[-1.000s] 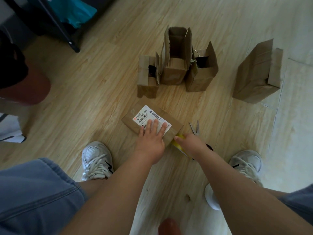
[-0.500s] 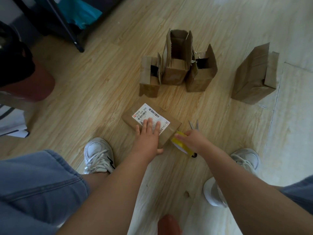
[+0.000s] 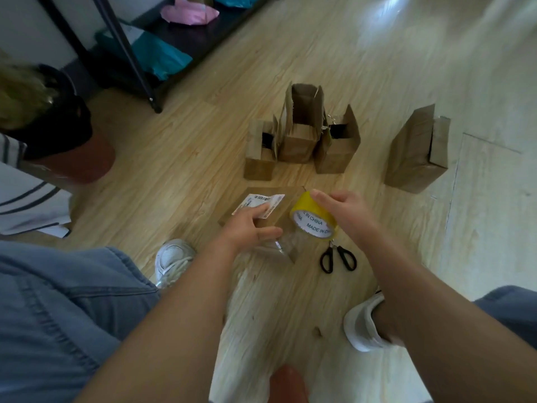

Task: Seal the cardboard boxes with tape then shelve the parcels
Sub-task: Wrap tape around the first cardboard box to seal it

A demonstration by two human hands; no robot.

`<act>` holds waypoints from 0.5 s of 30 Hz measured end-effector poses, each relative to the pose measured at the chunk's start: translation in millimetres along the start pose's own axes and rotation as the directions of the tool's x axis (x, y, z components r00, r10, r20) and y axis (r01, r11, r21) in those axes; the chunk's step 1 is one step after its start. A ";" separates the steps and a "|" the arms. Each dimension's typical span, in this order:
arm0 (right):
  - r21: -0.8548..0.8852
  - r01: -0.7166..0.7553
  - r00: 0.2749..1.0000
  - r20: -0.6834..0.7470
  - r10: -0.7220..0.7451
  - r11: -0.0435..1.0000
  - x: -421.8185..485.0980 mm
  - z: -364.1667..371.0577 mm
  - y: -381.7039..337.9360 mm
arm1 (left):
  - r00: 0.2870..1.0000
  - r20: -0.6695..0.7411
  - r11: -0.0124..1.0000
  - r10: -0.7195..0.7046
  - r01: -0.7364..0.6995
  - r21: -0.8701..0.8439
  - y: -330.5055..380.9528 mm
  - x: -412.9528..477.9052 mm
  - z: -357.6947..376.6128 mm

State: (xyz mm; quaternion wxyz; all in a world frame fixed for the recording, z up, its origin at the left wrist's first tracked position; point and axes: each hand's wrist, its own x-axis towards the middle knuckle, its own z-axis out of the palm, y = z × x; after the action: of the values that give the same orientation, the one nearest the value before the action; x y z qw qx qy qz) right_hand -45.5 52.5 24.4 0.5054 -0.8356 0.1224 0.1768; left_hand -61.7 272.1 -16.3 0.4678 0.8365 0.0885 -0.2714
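My left hand (image 3: 250,228) presses down on the box (image 3: 286,212), fingers laid fairly flat over the label (image 3: 257,202) and thumb stretched along the near edge. My right hand (image 3: 345,213) is wrapped over the yellow roll of tape (image 3: 313,218) and holds it just above the box's right end. A clear strip of tape (image 3: 279,247) runs from the roll towards my left thumb. I cannot tell whether its end is stuck down. That is my main worry: if the end is only lightly tacked, a pull with my right hand may peel it off, and the loose strip could fold onto itself or catch the label. The strip looks slack and wrinkled, so it may go down creased or crooked and miss the seam. If my left hand eases off, the box could slide on the smooth floor (image 3: 180,170). The scissors (image 3: 338,258) lie just nearer to me than my right hand, so reaching for them means letting go of something. The open boxes (image 3: 299,135) stand beyond both hands and are not yet sealed
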 end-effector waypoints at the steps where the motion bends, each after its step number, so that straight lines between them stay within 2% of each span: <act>1: 0.057 0.026 1.000 -0.018 -0.025 0.998 -1.8 -1.9 -4.7 | 1.000 0.028 0.998 -0.007 0.009 -0.067 1.1 -1.9 -3.0; 3: 0.131 0.063 0.997 -0.041 -0.058 0.989 -6.7 -3.6 -17.2 | 0.997 0.080 0.967 -0.006 0.026 -0.252 3.2 -5.2 -6.1; 5: 0.137 0.090 0.996 -0.024 -0.088 0.986 -7.7 -2.2 -26.1 | 0.998 0.031 0.885 -0.052 0.061 -0.462 5.2 -9.0 -5.3; 6: 0.121 0.105 0.994 -0.003 -0.105 0.987 -7.1 0.0 -29.4 | 0.996 -0.008 0.857 -0.086 0.070 -0.511 3.0 -8.8 -4.8; 10: 0.014 0.110 0.992 0.065 -0.111 0.994 -3.8 13.8 -39.4 | 0.986 -0.072 0.879 -0.153 0.102 -0.466 0.5 -9.4 5.2; 15: 0.016 0.138 0.989 0.042 -0.139 0.990 1.1 27.7 -46.0 | 0.969 -0.071 0.803 -0.235 0.153 -0.577 7.9 -11.0 4.2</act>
State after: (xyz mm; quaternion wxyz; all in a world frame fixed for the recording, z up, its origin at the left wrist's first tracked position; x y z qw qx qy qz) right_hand -31.7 98.2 49.0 0.5245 -0.8348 0.0542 0.1586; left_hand -69.3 265.5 -6.3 0.6574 0.6629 0.2824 -0.2205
